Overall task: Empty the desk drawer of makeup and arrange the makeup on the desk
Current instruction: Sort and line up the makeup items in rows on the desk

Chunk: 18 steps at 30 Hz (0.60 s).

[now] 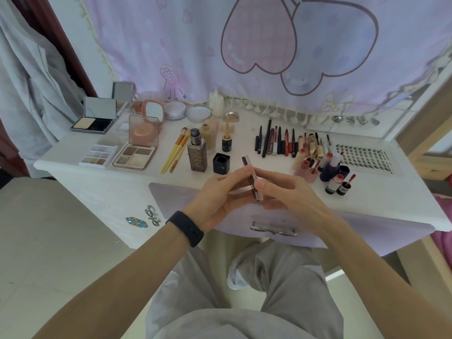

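Over the front edge of the white desk, at the middle of the view, both hands meet on a slim brown makeup stick, held tilted above the desk with its upper end toward twelve o'clock. The left hand has its grip pinching the stick from the nine o'clock side; the right hand pinches it from three o'clock. A black wristband sits on the left wrist.

Makeup lies in groups across the desk. At ten o'clock are an open powder compact, two eyeshadow palettes, and a pink cushion compact. Toward eleven lie yellow brushes, a foundation bottle and a black square cap. At one o'clock runs a row of pencils and liners; at two, a cluster of lip tints and a lash tray.

Below the hands, at six, the lavender drawer front carries a silver bow handle. A lavender cloth printed with hearts hangs behind the desk. Grey fabric drapes at nine, above pale floor tiles.
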{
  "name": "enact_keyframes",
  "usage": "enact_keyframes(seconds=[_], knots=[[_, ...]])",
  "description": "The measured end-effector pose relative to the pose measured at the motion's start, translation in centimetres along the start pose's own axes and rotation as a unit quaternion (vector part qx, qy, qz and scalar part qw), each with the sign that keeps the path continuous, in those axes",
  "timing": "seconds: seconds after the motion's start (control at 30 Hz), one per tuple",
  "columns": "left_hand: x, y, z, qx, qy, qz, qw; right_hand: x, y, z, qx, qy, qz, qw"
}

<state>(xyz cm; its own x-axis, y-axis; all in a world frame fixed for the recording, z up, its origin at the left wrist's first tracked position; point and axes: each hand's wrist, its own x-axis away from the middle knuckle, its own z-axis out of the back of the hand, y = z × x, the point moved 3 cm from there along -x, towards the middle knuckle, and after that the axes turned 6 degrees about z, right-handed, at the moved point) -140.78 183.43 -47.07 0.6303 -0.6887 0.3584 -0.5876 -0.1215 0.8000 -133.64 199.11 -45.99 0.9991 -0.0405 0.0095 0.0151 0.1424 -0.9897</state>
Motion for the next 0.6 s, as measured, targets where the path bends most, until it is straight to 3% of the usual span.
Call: enact_keyframes(seconds=[0.1, 0.27, 0.4, 0.6], knots=[[-0.3, -0.2, 0.0, 0.009, 0.035, 0.073, 0.997, 0.2, 0.1, 1.0, 0.09, -0.021, 0.01, 0.996], [-0.3, 0.1, -0.5, -0.045, 0.044, 0.106, 0.992, -0.1, 0.3, 1.5, 0.03, -0.002, 0.047, 0.998], [0.2, 0.6, -0.6, -0.158, 0.043, 0.049, 0.985, -0.2, 0.1, 1.3, 0.009, 0.043, 0.047, 0.998], [0.6, 1.0, -0.5, -0.152, 0.077, -0.018, 0.985, -0.3, 0.2, 0.5, 0.004, 0.028, 0.059, 0.998]])
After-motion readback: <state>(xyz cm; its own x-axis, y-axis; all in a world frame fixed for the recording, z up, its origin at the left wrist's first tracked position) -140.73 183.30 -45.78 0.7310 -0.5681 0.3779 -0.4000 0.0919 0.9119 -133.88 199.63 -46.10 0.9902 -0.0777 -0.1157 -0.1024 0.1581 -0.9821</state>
